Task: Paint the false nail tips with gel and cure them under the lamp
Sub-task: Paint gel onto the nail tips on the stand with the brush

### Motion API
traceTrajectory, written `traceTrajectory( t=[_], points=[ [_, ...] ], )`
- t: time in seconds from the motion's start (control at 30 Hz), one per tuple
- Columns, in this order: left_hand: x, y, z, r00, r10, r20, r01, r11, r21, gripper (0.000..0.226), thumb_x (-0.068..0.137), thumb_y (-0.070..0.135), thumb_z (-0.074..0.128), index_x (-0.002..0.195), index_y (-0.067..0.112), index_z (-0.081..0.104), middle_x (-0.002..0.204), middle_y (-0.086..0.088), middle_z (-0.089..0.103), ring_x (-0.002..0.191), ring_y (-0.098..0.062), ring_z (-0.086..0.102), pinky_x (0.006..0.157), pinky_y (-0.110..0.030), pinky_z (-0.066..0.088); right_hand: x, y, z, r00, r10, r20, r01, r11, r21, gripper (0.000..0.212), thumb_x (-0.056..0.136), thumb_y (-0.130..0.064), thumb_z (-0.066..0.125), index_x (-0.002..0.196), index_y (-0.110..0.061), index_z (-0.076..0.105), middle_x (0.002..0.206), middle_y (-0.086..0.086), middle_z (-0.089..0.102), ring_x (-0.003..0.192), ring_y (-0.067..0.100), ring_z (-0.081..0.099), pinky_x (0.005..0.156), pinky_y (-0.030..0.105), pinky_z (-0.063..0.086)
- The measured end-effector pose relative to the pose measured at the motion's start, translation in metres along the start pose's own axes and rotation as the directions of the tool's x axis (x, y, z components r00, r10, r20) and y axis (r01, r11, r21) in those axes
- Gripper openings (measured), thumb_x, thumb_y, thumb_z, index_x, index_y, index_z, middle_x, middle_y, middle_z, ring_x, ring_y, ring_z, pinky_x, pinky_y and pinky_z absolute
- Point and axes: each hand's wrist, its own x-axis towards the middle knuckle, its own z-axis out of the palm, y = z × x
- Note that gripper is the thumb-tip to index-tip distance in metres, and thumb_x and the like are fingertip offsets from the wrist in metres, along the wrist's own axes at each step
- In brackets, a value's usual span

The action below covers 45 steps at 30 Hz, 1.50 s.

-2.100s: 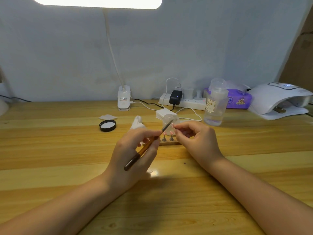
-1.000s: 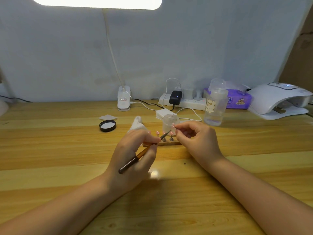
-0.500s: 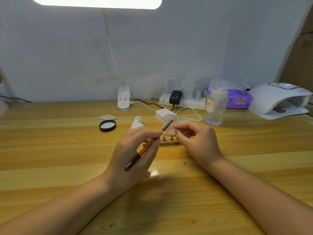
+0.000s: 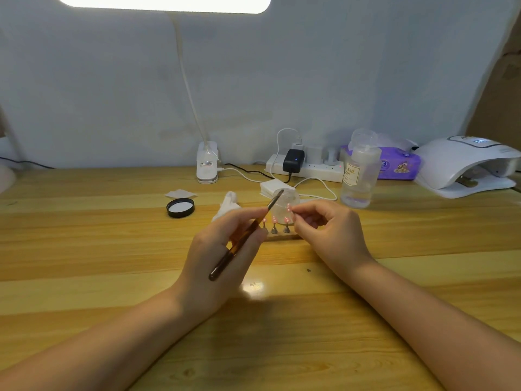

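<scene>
Holding the brush (image 4: 245,235) in a pen-like pinch with its tip raised over the small clear jar (image 4: 283,206), the left hand (image 4: 222,255) seems poised between loading gel and stroking, while the right hand (image 4: 329,230) curls its fingertips round one false nail tip (image 4: 288,209), lifted, probably to steady it and turn it to the light. The other nail tips (image 4: 274,220) stand on pegs in a holder (image 4: 277,235) mid-tabletop, between both hands, so each stays within reach; the white curing lamp (image 4: 462,165) waits at the far right edge, its mouth facing in, none cured yet, I judge
</scene>
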Motion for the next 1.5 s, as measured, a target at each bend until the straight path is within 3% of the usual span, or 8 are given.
traceTrajectory(
  t=[0.17,0.33,0.43,0.63,0.73,0.87,1.27,1.5],
  points=[
    [0.003,0.000,-0.001,0.996,0.074,0.059,-0.076,0.997,0.031,0.019,0.092,0.024,0.058,0.106,0.017,0.069,0.093,-0.003,0.064,0.088,-0.020,0.062,0.074,-0.035,0.052,0.000,0.000,0.000,1.000,0.011,0.007,-0.011,1.000,-0.016,0.020,0.081,-0.004,0.070,0.092,-0.020,0.073,0.082,0.002,0.070,0.074,0.009,0.060,0.067,0.019,0.051],
    [0.002,0.003,0.000,0.994,0.084,0.069,-0.087,0.995,0.046,0.028,0.095,0.019,0.055,0.120,0.010,0.065,0.099,-0.006,0.067,0.094,-0.020,0.065,0.079,-0.037,0.053,0.000,-0.001,0.000,1.000,0.011,0.017,-0.011,1.000,-0.008,0.018,0.082,-0.006,0.071,0.093,-0.019,0.073,0.081,0.001,0.070,0.074,0.009,0.060,0.067,0.019,0.051],
    [0.001,0.006,0.001,0.997,0.064,0.040,-0.066,0.997,0.045,0.025,0.094,0.015,0.059,0.118,0.010,0.062,0.101,-0.005,0.069,0.094,-0.015,0.067,0.081,-0.031,0.056,0.000,-0.001,0.000,1.000,0.013,0.014,-0.012,1.000,-0.010,0.017,0.082,-0.006,0.071,0.094,-0.017,0.074,0.082,0.002,0.070,0.074,0.009,0.060,0.067,0.019,0.051],
    [0.001,0.009,-0.001,0.996,0.035,0.083,-0.036,0.999,0.013,0.021,0.090,0.011,0.059,0.105,-0.001,0.068,0.094,-0.010,0.069,0.089,-0.024,0.067,0.077,-0.039,0.055,0.000,-0.001,0.000,1.000,0.003,0.013,-0.003,1.000,-0.016,0.020,0.082,-0.003,0.070,0.093,-0.018,0.073,0.080,0.000,0.070,0.075,0.007,0.061,0.067,0.016,0.051],
    [-0.001,0.011,-0.001,0.999,-0.011,0.047,0.013,0.999,-0.034,0.027,0.086,0.021,0.052,0.098,0.002,0.068,0.089,-0.010,0.068,0.085,-0.022,0.065,0.076,-0.033,0.053,0.000,-0.001,-0.001,1.000,0.010,0.019,-0.009,1.000,-0.008,0.018,0.082,-0.005,0.070,0.095,-0.017,0.073,0.081,0.002,0.070,0.074,0.008,0.061,0.067,0.018,0.053],
    [-0.001,0.010,0.001,0.998,-0.045,0.032,0.046,0.997,-0.056,0.030,0.090,0.024,0.052,0.106,0.004,0.067,0.093,-0.010,0.070,0.090,-0.024,0.067,0.077,-0.044,0.053,0.000,-0.002,0.000,1.000,-0.007,0.007,0.008,1.000,-0.010,0.021,0.082,-0.005,0.071,0.092,-0.023,0.071,0.080,0.000,0.070,0.074,0.009,0.061,0.067,0.020,0.053],
    [-0.001,0.009,0.001,0.990,-0.136,-0.032,0.133,0.988,-0.074,0.028,0.089,0.030,0.050,0.103,0.012,0.067,0.088,0.003,0.074,0.091,-0.013,0.070,0.078,-0.047,0.053,0.000,0.000,0.000,1.000,-0.006,0.014,0.006,1.000,0.009,0.018,0.081,-0.002,0.070,0.091,-0.017,0.073,0.078,-0.002,0.069,0.073,0.004,0.061,0.066,0.013,0.050],
    [0.000,0.006,0.002,0.984,-0.169,-0.063,0.162,0.982,-0.098,0.021,0.093,0.022,0.054,0.103,0.008,0.067,0.086,0.002,0.074,0.089,-0.009,0.070,0.075,-0.033,0.057,0.000,-0.001,0.001,1.000,-0.015,-0.004,0.015,1.000,0.002,0.020,0.081,-0.002,0.070,0.090,-0.019,0.073,0.077,-0.003,0.068,0.074,0.008,0.061,0.067,0.020,0.052]
  ],
)
